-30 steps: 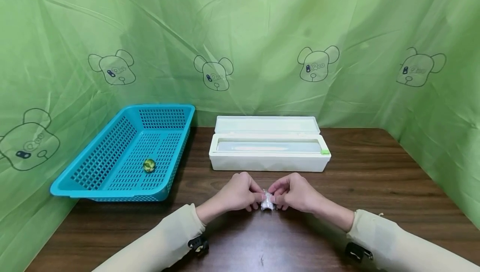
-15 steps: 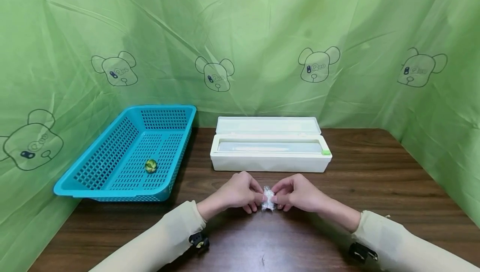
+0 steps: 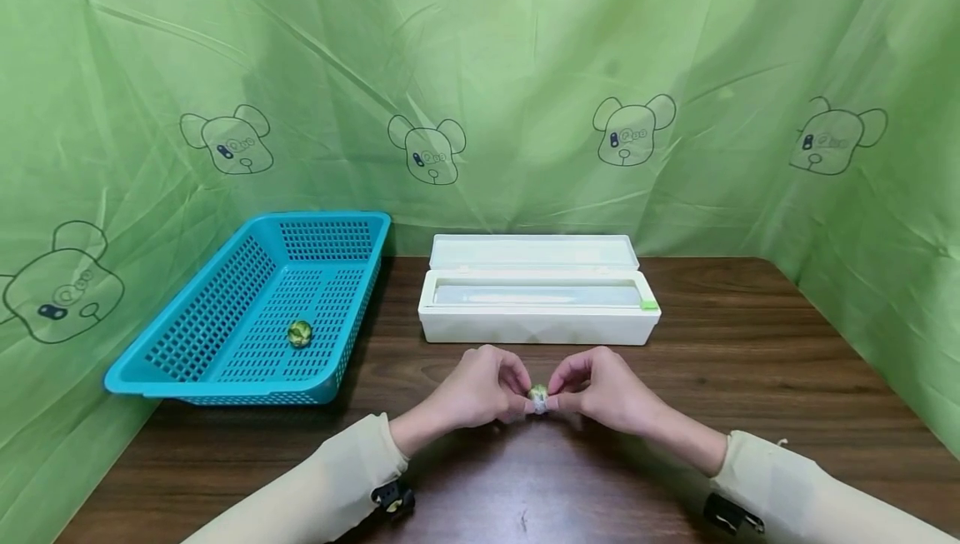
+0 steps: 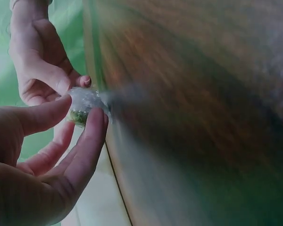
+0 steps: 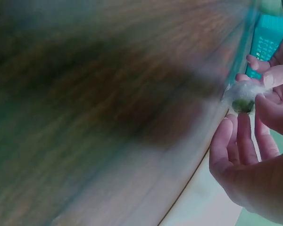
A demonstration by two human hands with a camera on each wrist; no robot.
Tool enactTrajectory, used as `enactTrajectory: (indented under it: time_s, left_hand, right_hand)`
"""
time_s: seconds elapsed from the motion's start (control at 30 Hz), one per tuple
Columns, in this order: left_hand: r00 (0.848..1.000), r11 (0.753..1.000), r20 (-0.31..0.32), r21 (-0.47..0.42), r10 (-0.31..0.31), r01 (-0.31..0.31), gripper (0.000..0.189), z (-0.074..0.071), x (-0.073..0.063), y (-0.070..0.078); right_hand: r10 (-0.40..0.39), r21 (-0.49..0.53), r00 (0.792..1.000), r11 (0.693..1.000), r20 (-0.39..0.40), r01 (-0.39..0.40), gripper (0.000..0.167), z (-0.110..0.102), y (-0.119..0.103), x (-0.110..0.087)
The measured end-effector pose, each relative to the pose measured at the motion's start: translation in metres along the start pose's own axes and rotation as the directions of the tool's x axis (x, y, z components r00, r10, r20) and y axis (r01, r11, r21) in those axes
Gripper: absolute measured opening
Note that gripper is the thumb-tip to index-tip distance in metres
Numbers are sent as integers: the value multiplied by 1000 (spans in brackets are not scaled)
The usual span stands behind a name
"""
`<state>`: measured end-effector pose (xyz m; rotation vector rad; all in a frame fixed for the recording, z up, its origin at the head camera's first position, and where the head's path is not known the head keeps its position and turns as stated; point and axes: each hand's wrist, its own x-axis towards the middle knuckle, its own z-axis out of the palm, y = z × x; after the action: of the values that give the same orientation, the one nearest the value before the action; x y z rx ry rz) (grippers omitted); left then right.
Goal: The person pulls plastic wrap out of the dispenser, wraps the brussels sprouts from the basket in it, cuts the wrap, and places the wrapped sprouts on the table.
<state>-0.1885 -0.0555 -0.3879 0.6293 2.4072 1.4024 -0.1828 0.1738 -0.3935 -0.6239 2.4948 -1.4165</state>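
A small green Brussels sprout point(image 3: 537, 392) wrapped in clear cling film point(image 4: 87, 98) is held between both hands over the table, in front of the white box. My left hand point(image 3: 480, 387) pinches it from the left with thumb and fingertips. From the right, my right hand point(image 3: 603, 390) pinches it the same way, the two thumbs close together on the near side. In the right wrist view, the green of the wrapped sprout point(image 5: 243, 105) shows below the bunched film. Fingers cover part of it in both wrist views.
A long white cling film dispenser point(image 3: 536, 327) with its lid up stands behind the hands, a green slider at its right end. At the left, a blue plastic basket point(image 3: 330, 386) holds one more Brussels sprout point(image 3: 299, 333). A green curtain point(image 3: 525, 44) surrounds the wooden table point(image 3: 750, 361).
The wrapped sprout has turned between the fingers: crumpled film faced up before, and now the green side shows on top. Both hands stay in about the same place.
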Motion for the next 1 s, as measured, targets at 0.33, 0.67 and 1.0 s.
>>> enactTrajectory:
  time_s: [0.33,0.67,1.0]
  left_hand:
    - [999,993,7,105,48,-48,38,7,-7,4]
    - [997,968,-9,240,82,-77,32,12,-5,5]
    - [998,964,2,259,68,-66,22,16,0,3]
  right_hand:
    - [-63,-61,997,996,49,66,28,2,4,-7]
    - [-82,-158,996,984,35,86,35,5,3,-7]
    - [-81,-158,995,983,52,88,30,9,6,-5]
